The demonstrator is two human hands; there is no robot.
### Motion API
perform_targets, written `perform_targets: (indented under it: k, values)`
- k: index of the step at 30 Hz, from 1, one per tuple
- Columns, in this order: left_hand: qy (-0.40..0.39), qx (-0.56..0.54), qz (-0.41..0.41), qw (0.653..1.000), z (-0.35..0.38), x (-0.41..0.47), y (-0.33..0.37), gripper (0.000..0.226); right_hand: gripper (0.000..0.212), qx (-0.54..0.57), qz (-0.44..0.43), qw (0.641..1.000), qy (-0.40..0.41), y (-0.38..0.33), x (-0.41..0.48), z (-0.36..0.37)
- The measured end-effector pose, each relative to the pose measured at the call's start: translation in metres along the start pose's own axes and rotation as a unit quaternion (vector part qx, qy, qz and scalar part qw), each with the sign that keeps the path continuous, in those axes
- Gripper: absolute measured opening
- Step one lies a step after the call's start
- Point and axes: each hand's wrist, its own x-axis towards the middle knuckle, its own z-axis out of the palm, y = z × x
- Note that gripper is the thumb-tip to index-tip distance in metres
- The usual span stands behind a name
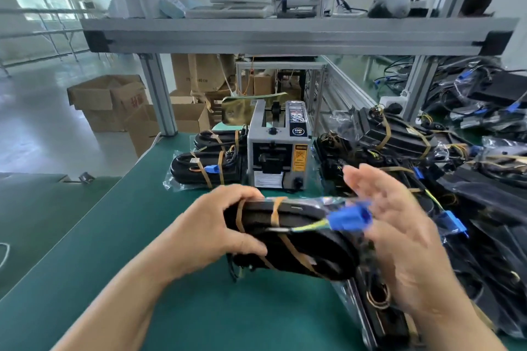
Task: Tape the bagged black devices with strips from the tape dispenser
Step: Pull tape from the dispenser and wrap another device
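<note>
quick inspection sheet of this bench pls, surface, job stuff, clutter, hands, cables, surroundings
surface: green mat, bare in front at left.
job's things: tape dispenser upright at the middle; taped devices lie left of it; pile of bagged devices at right; held bagged device already bears tape strips.
clutter: small dark item by the mat's left edge, too small to tell.
grippers: left hand grips the held device's left end; right hand open at its right end, blurred.
cables: yellow-green wire to a blue connector; loose wires in the pile.
surroundings: aluminium shelf overhead; cardboard boxes on the floor.
</note>
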Motion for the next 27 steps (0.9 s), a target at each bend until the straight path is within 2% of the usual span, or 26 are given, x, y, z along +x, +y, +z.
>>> perform_targets:
  k: [2,4,6,7,8,11,12,14,16,18,20,21,23,25,27]
  values:
    - [-0.022,0.091,0.015,0.995,-0.005,0.009,0.004,0.063,0.054,-0.171,0.010,0.984,-0.047,-0.007,0.003,-0.009]
    - [-0.054,0.123,0.032,0.990,-0.006,0.017,0.006,0.061,0.039,-0.294,0.047,0.953,-0.051,-0.010,0.008,-0.008]
    - [-0.072,0.135,0.040,0.987,-0.003,0.025,0.006,0.061,0.014,-0.356,0.057,0.932,-0.035,-0.008,0.011,-0.005]
    - [-0.076,0.144,0.041,0.986,-0.002,0.030,0.005,0.062,0.008,-0.379,0.053,0.924,-0.018,-0.004,0.012,-0.004]
    - [-0.080,0.151,0.040,0.984,0.000,0.034,0.004,0.062,0.011,-0.401,0.040,0.915,0.011,0.000,0.011,-0.003]
    - [-0.092,0.154,0.046,0.983,0.011,0.044,0.001,0.064,0.017,-0.396,0.024,0.914,0.087,0.008,0.007,-0.003]
    - [-0.094,0.152,0.055,0.982,0.014,0.047,0.001,0.064,0.014,-0.378,0.046,0.921,0.080,0.009,0.006,-0.003]
    - [-0.097,0.144,0.072,0.982,0.020,0.053,-0.001,0.067,0.008,-0.321,0.139,0.937,0.015,0.010,0.005,-0.007]
    - [-0.090,0.145,0.094,0.981,0.025,0.059,-0.005,0.078,0.027,-0.307,0.208,0.928,-0.031,0.011,0.003,-0.012]
    - [-0.055,0.135,0.094,0.985,0.029,0.066,-0.010,0.090,0.035,-0.308,0.214,0.927,-0.011,0.009,0.004,-0.011]
    - [0.000,0.079,0.045,0.996,0.031,0.070,-0.018,0.090,0.039,-0.300,0.215,0.929,0.022,0.010,0.003,-0.009]
    - [0.026,0.032,0.007,0.999,0.030,0.073,-0.022,0.081,0.039,-0.305,0.219,0.926,0.035,0.011,0.002,-0.006]
    - [0.083,-0.101,-0.088,0.988,0.031,0.081,-0.028,0.049,0.041,-0.323,0.224,0.917,0.063,0.012,0.001,-0.003]
    - [0.152,-0.218,-0.190,0.945,0.036,0.097,-0.030,0.019,0.044,-0.334,0.219,0.914,0.075,0.012,0.000,0.000]
    - [0.200,-0.293,-0.275,0.894,0.044,0.117,-0.028,0.008,0.045,-0.339,0.219,0.912,0.071,0.012,0.003,0.002]
